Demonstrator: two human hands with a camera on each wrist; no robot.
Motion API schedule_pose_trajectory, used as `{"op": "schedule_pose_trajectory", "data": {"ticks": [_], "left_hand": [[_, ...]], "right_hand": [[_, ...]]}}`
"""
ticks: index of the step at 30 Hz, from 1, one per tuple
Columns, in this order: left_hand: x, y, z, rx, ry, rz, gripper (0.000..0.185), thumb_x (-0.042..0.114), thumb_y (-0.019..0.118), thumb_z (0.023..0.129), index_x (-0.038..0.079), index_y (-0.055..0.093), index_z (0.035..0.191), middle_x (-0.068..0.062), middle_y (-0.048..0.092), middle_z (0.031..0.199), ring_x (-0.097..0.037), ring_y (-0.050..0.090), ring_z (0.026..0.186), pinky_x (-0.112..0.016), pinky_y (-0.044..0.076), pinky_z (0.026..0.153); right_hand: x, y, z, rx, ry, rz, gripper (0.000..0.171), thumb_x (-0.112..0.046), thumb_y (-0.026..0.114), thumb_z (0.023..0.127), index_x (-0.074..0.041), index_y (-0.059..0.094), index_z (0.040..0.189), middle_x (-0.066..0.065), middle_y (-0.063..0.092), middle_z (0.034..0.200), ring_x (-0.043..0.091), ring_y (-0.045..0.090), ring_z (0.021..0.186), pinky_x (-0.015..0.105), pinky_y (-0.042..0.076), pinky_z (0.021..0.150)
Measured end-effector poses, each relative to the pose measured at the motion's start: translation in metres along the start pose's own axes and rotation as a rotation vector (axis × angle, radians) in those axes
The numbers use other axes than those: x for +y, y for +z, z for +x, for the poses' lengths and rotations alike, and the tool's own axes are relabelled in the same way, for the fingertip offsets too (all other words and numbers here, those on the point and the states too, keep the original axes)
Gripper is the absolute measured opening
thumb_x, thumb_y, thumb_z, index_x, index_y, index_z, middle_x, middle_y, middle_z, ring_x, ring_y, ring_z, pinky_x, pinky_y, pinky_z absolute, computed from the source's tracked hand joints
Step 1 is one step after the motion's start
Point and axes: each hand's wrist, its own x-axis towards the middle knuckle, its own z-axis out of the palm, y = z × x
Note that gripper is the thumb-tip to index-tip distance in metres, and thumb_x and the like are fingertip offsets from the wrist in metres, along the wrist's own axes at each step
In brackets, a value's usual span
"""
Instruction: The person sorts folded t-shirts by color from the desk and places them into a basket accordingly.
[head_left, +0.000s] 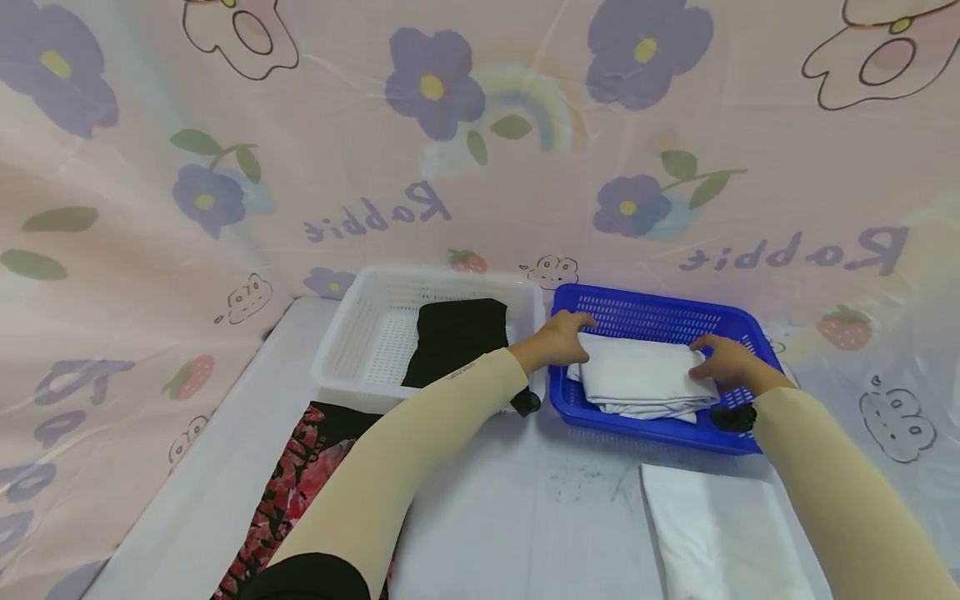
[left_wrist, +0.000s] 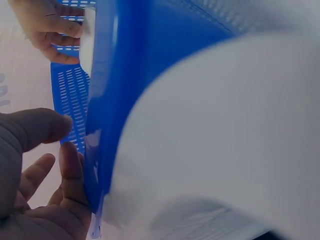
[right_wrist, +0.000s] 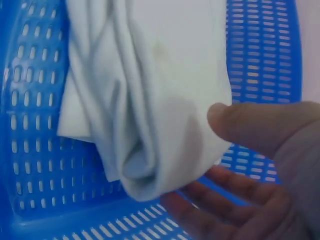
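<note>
A folded white cloth is kept inside the blue basket, near its middle, with its layers stacked up. One end of it is held by the right hand, with the thumb laid on top and the fingers tucked under the edge. The left hand is placed at the other end, by the basket's side, with a gap seen between thumb and fingers; nothing is seen pinched there.

To the left, a white basket is set just beside the blue one, and a folded black cloth is laid in it. In front, a red and black flowered cloth is spread on the tabletop, partly covered by the left sleeve. Another white cloth is laid flat in front of the blue basket. Behind, a pink sheet is hung, printed with flowers.
</note>
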Motion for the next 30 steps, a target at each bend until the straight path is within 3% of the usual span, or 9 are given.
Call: {"op": "schedule_pose_trajectory", "data": {"ticks": [5, 11, 16, 20, 26, 28, 30], "left_hand": [[0.001, 0.001, -0.008, 0.020, 0.035, -0.063, 0.059, 0.014, 0.072, 0.084, 0.016, 0.050, 0.138, -0.012, 0.053, 0.137, -0.019, 0.057, 0.111, -0.022, 0.049, 0.074], [0.001, 0.001, -0.021, 0.017, 0.063, -0.122, 0.053, 0.016, 0.069, 0.087, 0.016, 0.051, 0.137, -0.012, 0.053, 0.136, -0.012, 0.059, 0.087, -0.021, 0.050, 0.068], [0.004, 0.002, -0.035, 0.010, 0.094, -0.163, 0.051, 0.017, 0.070, 0.087, 0.017, 0.052, 0.135, -0.008, 0.056, 0.131, -0.013, 0.060, 0.099, -0.020, 0.050, 0.074], [0.009, 0.007, -0.050, -0.014, 0.134, -0.249, 0.047, 0.017, 0.070, 0.088, 0.021, 0.054, 0.132, -0.003, 0.057, 0.126, -0.013, 0.061, 0.102, -0.020, 0.052, 0.074], [0.022, 0.026, -0.079, -0.060, 0.241, -0.385, 0.036, 0.012, 0.065, 0.091, 0.021, 0.061, 0.125, 0.001, 0.061, 0.112, -0.005, 0.062, 0.089, -0.018, 0.053, 0.071], [0.028, 0.034, -0.088, -0.078, 0.277, -0.405, 0.033, 0.012, 0.064, 0.092, 0.021, 0.062, 0.124, 0.001, 0.063, 0.111, -0.002, 0.062, 0.086, -0.017, 0.052, 0.071], [0.035, 0.043, -0.098, -0.109, 0.298, -0.417, 0.033, 0.014, 0.064, 0.092, 0.020, 0.062, 0.124, 0.000, 0.065, 0.111, 0.000, 0.061, 0.085, -0.016, 0.052, 0.071]], "right_hand": [[-0.002, -0.006, -0.008, 0.022, -0.052, -0.057, 0.060, -0.018, 0.062, 0.091, 0.009, 0.036, 0.138, 0.043, 0.035, 0.133, 0.049, 0.057, 0.102, 0.048, 0.057, 0.073], [-0.012, -0.007, -0.028, 0.090, -0.159, -0.095, 0.062, -0.030, 0.062, 0.093, 0.004, 0.039, 0.139, 0.041, 0.049, 0.125, 0.051, 0.058, 0.104, 0.051, 0.055, 0.076], [-0.012, 0.000, -0.055, 0.163, -0.248, -0.139, 0.060, -0.036, 0.062, 0.094, 0.000, 0.044, 0.138, 0.038, 0.052, 0.127, 0.054, 0.053, 0.111, 0.060, 0.050, 0.083], [-0.013, 0.009, -0.082, 0.236, -0.288, -0.132, 0.054, -0.031, 0.063, 0.093, -0.002, 0.046, 0.136, 0.035, 0.054, 0.125, 0.053, 0.057, 0.108, 0.056, 0.053, 0.081], [-0.010, 0.025, -0.122, 0.369, -0.370, -0.122, 0.049, -0.020, 0.068, 0.090, 0.000, 0.050, 0.132, 0.033, 0.058, 0.119, 0.049, 0.061, 0.098, 0.051, 0.056, 0.072], [-0.008, 0.030, -0.134, 0.406, -0.394, -0.118, 0.048, -0.016, 0.070, 0.089, 0.000, 0.052, 0.130, 0.032, 0.059, 0.118, 0.045, 0.063, 0.095, 0.041, 0.057, 0.068], [-0.006, 0.034, -0.146, 0.439, -0.406, -0.117, 0.048, -0.015, 0.072, 0.087, -0.001, 0.053, 0.129, 0.030, 0.061, 0.117, 0.024, 0.068, 0.092, 0.029, 0.056, 0.064]]}}
